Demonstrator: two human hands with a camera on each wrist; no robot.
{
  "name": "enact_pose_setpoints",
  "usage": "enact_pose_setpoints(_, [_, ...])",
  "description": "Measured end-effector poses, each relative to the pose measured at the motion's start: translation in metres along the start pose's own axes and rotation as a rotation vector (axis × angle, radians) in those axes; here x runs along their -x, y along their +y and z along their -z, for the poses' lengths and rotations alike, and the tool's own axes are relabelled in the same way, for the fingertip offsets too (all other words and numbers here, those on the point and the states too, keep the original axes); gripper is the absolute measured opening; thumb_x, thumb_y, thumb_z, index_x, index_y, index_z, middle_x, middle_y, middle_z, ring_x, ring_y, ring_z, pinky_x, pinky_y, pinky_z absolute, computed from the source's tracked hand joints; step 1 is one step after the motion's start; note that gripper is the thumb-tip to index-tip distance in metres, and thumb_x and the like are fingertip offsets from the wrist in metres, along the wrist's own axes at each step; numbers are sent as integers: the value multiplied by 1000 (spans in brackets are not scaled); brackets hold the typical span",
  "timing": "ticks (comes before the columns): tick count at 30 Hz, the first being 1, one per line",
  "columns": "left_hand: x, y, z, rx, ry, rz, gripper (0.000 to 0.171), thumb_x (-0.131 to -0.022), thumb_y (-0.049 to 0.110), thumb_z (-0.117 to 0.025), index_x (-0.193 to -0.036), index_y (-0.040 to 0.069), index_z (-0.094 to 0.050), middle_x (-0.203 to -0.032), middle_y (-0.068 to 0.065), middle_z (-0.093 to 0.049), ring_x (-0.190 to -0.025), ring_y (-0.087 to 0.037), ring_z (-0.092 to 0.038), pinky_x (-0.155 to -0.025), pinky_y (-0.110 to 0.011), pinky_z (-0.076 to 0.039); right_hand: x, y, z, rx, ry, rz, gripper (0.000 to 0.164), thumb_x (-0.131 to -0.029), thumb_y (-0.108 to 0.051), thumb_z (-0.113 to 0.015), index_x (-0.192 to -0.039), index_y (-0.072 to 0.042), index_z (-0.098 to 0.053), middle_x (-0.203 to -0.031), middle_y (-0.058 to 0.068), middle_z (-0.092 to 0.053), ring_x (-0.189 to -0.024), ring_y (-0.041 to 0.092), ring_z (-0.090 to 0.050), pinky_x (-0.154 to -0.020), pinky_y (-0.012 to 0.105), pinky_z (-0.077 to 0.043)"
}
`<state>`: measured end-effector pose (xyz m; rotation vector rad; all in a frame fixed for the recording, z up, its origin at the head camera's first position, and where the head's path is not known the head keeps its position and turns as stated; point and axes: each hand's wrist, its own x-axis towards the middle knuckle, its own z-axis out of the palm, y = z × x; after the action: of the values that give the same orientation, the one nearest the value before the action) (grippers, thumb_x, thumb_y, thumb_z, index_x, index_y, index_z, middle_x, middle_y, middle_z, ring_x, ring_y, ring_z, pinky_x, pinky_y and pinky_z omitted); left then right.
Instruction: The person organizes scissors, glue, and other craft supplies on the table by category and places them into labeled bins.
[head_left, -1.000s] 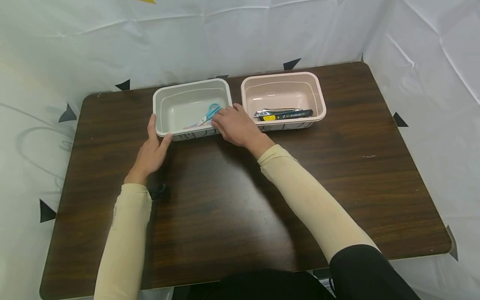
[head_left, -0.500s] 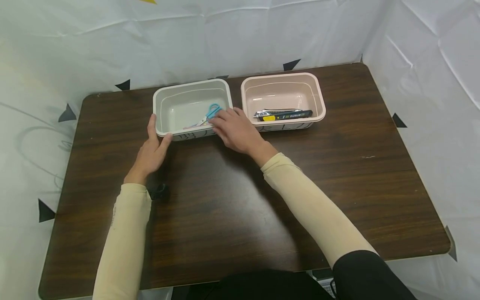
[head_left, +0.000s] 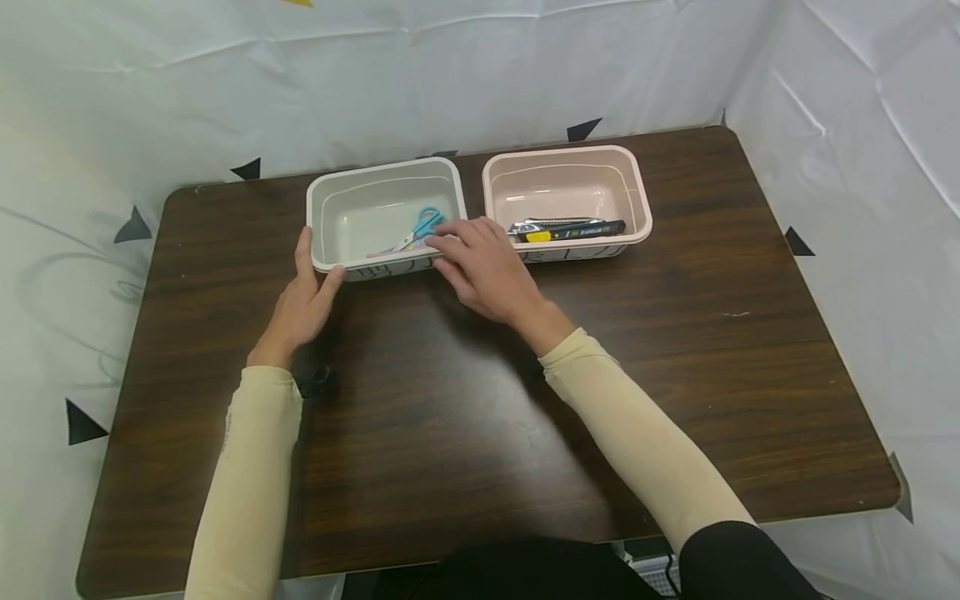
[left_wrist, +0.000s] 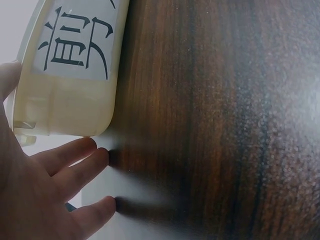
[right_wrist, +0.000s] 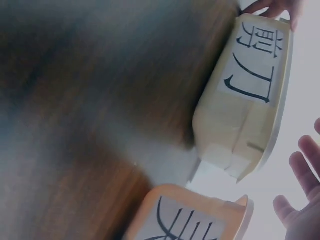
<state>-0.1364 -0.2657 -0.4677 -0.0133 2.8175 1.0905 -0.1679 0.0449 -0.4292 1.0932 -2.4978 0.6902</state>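
A pale grey-green bin (head_left: 384, 169) stands at the back of the table with blue-handled scissors (head_left: 426, 222) inside, along its front right. Something pinkish lies beside the scissors, partly hidden. My left hand (head_left: 294, 310) rests at this bin's front left corner, thumb at the rim and fingers straight along the end wall. Above the front right rim hovers my right hand (head_left: 487, 271), its fingers loosely bent; the right wrist view shows nothing in the visible fingers (right_wrist: 306, 167). To the right, a pink bin (head_left: 567, 155) holds several utility knives (head_left: 572, 232).
Both bins carry white front labels with black characters, such as the grey-green bin's label (left_wrist: 75, 42). A narrow gap separates the bins. Behind the brown wooden table (head_left: 450, 442) hangs white sheeting (head_left: 480, 75). A small black object (head_left: 318, 383) shows beside the left wrist.
My right hand has drawn back slightly toward me from the grey-green bin's front right, its forearm shifting right and nearer. The left hand, bins and scissors look unmoved.
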Motion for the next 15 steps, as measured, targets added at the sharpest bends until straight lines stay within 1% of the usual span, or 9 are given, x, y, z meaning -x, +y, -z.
enact_pose_setpoints(5, [0,0,0,5,3,-5,77,-96,59,-35,-147,43,20,-149,-29,-28,-127,-51,-38,-100,-66,-26,15,-1,2,-48,44,-40,36,-99,-30,-50,-129,-14,-62,-128,5,-57,-119,22,-47,-104,40,-29])
enact_pose_setpoints(9, [0,0,2,20,6,15,79,-95,61,-36,-146,44,22,-154,-24,-21,-131,-50,-33,-101,-67,-24,24,-3,3,-78,67,-88,36,-99,-30,-50,-128,-14,-62,-128,6,-56,-117,24,-47,-101,40,-31])
enact_pose_setpoints(11, [1,0,2,39,11,22,79,-95,61,-36,-145,46,23,-158,-17,-14,-135,-47,-28,-103,-67,-21,28,-4,4,-95,86,-101,35,-99,-29,-49,-127,-13,-63,-128,7,-56,-117,24,-47,-102,41,-31])
enact_pose_setpoints(14, [2,0,2,83,24,11,80,-95,59,-37,-143,46,25,-161,-6,-1,-142,-38,-17,-107,-64,-16,33,-5,8,-129,125,-104,34,-98,-28,-50,-125,-12,-64,-127,8,-56,-119,25,-47,-104,42,-31])
enact_pose_setpoints(15, [3,0,2,98,28,4,80,-95,59,-38,-143,46,26,-161,-4,2,-144,-35,-14,-109,-62,-14,35,-5,9,-136,136,-106,33,-98,-27,-51,-125,-12,-64,-127,8,-56,-119,25,-47,-104,42,-30])
